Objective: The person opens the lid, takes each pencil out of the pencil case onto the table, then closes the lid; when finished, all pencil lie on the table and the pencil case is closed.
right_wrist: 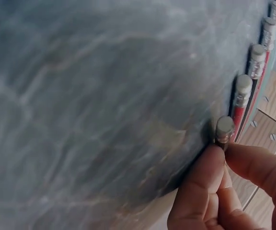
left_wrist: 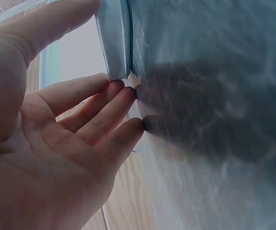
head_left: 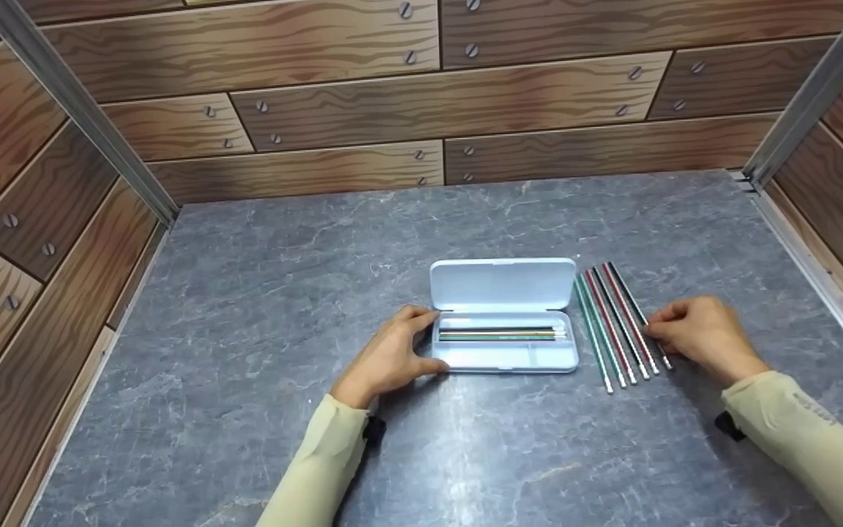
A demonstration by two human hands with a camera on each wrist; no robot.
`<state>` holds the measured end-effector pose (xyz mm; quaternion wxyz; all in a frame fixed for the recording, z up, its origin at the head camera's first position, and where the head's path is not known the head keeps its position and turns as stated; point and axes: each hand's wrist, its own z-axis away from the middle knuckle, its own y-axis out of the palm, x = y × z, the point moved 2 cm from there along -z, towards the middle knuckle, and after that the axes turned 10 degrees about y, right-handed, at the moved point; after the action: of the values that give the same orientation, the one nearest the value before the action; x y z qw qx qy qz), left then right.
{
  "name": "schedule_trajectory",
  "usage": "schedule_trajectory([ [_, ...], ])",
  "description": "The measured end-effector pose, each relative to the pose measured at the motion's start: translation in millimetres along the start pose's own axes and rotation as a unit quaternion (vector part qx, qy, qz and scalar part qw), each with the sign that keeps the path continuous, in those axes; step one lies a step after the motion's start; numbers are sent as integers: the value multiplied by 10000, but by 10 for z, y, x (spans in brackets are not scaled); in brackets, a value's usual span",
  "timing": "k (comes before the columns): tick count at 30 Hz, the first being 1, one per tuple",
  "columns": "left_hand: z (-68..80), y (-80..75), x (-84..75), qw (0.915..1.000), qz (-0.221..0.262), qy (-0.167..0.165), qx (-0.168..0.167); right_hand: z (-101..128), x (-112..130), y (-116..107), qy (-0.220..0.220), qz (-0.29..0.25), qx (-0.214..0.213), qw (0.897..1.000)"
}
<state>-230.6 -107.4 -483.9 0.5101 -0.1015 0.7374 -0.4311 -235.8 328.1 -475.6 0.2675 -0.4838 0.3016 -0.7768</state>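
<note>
Fingers (right_wrist: 210,177) of right hand (head_left: 699,337) pinch outermost pencil (head_left: 641,318), long axis running near-to-far, eraser end nearest.

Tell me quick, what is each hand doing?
Left hand: open, straight fingers touching the left end of the pencil case.
Right hand: closed, its grip pinching the outermost pencil in the row.

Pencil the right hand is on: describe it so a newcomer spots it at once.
On the grey marbled table, find the open pale-blue pencil case; a row of loose pencils lies just right of it. The one meant is the dark pencil at the row's far right edge, the only one the right hand pinches, near its eraser end.
</note>
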Motion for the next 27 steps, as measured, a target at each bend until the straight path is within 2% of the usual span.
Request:
schedule_trajectory([
  [8, -9, 4, 9, 10000, 18, 26, -19, 8, 24, -27, -79, 302, -43, 9995],
  [13, -11, 8, 2, 10000, 8, -9, 2, 23, 47, -53, -96, 211, -103, 9997],
  [17, -14, 6, 3, 10000, 11, -34, 13, 41, 120, -74, -229, 155, -339, 9990],
  [22, -13, 4, 8, 10000, -5, -53, 43, 91, 312, -16, -856, 290, -804, 9927],
  [25, -13, 3, 12, 10000, -36, -27, 45, 131, 462, 97, -1383, 376, -805, 9864],
  [27, -12, 0, 10, 10000, -21, -6, 39, 156, 564, 201, -1689, 396, -654, 9827],
])
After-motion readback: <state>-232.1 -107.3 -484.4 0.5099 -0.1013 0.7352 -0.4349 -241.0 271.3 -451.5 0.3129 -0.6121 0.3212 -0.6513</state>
